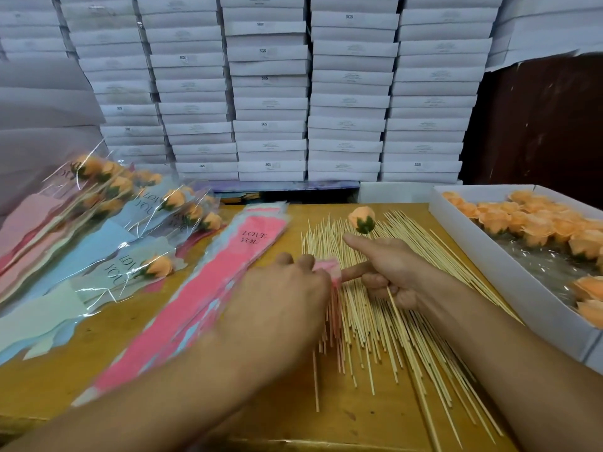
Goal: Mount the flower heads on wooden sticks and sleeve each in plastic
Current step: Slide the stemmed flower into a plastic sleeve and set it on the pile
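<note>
On the counter, the pink sleeve stack runs away from the person, just left of the stick's line. The right hand grips the stick, its peach flower head pointing away; the nearer left hand pinches the top sleeve's near edge.

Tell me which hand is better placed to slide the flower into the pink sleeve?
The right hand: it already grips the stick carrying the flower head. The left hand pinches the pink sleeve beside it.

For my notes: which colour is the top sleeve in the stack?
Pink sleeve, printed "LOVE YOU"; head view.
</note>
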